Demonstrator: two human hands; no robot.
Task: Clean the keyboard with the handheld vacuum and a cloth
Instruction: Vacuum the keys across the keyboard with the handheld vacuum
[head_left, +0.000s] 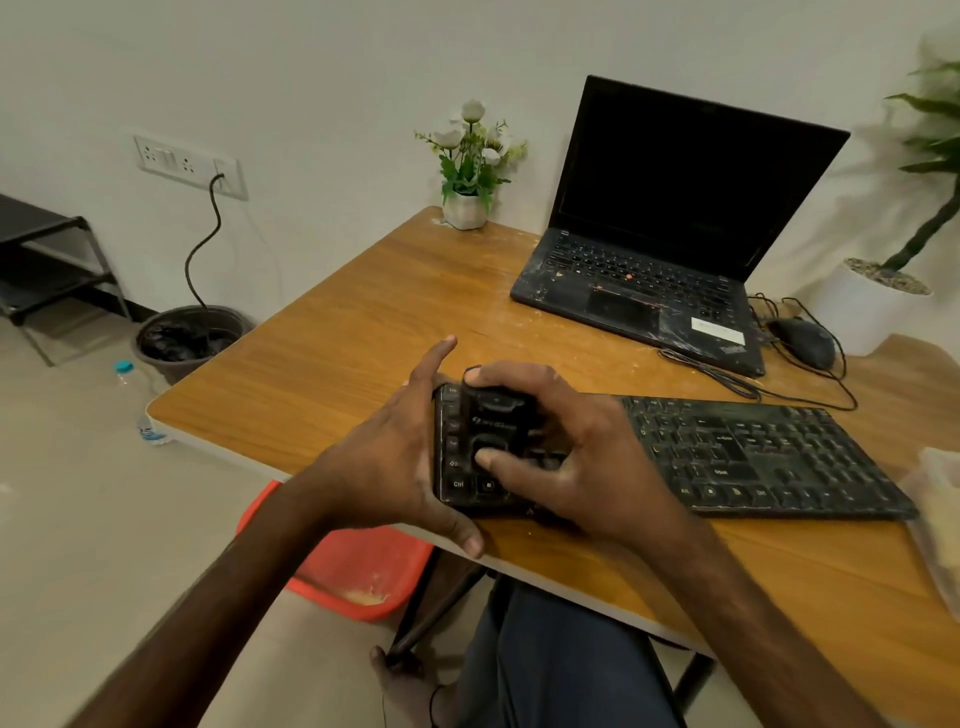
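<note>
Probably light, rigid, slick handheld vacuum (493, 421) is gripped round its body by right hand (587, 457); keyboard (753, 457) is braced at its left end by straight-fingered left hand (395, 457).

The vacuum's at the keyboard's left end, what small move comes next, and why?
Probably slide the vacuum rightward along the keys: the right hand holds it over the left end of the keyboard, the left hand braces that edge, and most keys lie further right.
</note>
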